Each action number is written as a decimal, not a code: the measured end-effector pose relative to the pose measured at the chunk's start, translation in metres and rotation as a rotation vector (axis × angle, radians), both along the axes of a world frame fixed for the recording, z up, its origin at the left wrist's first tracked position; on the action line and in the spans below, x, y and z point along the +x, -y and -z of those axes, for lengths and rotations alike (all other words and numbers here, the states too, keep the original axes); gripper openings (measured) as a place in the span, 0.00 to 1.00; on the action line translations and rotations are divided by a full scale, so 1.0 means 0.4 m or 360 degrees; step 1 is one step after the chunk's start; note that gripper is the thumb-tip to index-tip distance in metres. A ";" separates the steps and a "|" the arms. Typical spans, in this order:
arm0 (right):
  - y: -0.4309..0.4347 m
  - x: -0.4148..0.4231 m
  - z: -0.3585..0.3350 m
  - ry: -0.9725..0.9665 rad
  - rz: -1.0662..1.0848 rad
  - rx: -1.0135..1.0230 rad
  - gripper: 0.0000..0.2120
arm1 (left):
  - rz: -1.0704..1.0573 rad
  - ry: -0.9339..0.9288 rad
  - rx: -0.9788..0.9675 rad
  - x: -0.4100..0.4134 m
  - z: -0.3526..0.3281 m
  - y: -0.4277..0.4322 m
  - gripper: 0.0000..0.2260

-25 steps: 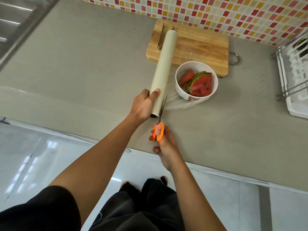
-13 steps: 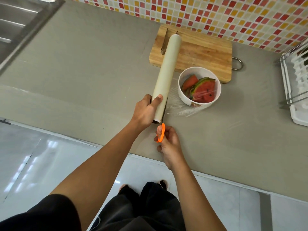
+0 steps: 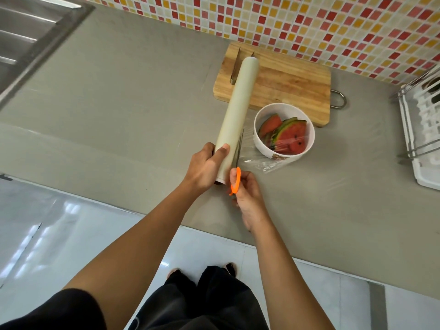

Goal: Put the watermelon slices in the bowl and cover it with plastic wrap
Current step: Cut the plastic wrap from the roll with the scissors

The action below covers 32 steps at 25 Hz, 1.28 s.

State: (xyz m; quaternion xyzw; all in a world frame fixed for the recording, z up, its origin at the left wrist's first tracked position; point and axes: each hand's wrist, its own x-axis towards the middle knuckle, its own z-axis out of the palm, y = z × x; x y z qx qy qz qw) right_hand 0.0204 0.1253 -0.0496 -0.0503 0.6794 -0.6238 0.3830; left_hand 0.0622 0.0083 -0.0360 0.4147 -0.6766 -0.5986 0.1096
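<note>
A white bowl (image 3: 262, 141) holds several watermelon slices (image 3: 289, 136) on the grey counter, just in front of the wooden cutting board. Clear plastic wrap (image 3: 264, 163) stretches over the bowl from a long cream roll (image 3: 238, 106). My left hand (image 3: 206, 166) grips the near end of that roll. My right hand (image 3: 247, 194) holds orange-handled scissors (image 3: 235, 181), whose blades lie along the film right beside the roll. The cut near edge of the film hangs crumpled in front of the bowl.
A wooden cutting board (image 3: 292, 84) lies by the tiled wall, with a knife (image 3: 235, 67) at its left end. A white dish rack (image 3: 426, 129) stands at the right edge. A steel sink (image 3: 28, 32) fills the top left. The counter's front edge (image 3: 142, 214) runs below my hands.
The scissors have moved forward along the roll through the film. The freed near edge of the wrap has slackened and crumpled in front of the bowl. My left hand has kept its hold.
</note>
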 end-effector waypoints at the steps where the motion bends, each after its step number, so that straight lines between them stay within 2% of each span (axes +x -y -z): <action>1: 0.006 -0.008 -0.002 -0.0001 0.0009 0.0009 0.17 | 0.0005 0.0000 -0.0006 0.001 0.000 0.001 0.17; 7: 0.036 -0.042 0.005 -0.0028 0.0046 -0.0127 0.10 | 0.0012 -0.0055 0.0011 0.012 0.009 0.002 0.16; 10: 0.057 -0.059 -0.001 -0.0053 0.0051 -0.0078 0.12 | 0.0030 -0.0061 0.0008 0.020 0.016 0.004 0.16; 14: 0.079 -0.075 0.007 -0.0135 0.0089 -0.0124 0.08 | 0.0038 -0.0075 0.0017 0.032 0.024 0.008 0.16; 22: 0.122 -0.091 0.024 -0.0094 0.0079 -0.0082 0.12 | 0.0057 -0.0035 0.0079 0.071 0.012 0.029 0.17; 27: 0.132 -0.079 0.024 -0.0105 0.0137 -0.0113 0.06 | 0.0063 -0.0056 0.0053 0.086 0.010 0.036 0.17; 32: 0.135 -0.080 0.009 -0.0035 0.0148 -0.0053 0.14 | 0.0063 -0.0083 0.0107 0.093 0.016 0.045 0.17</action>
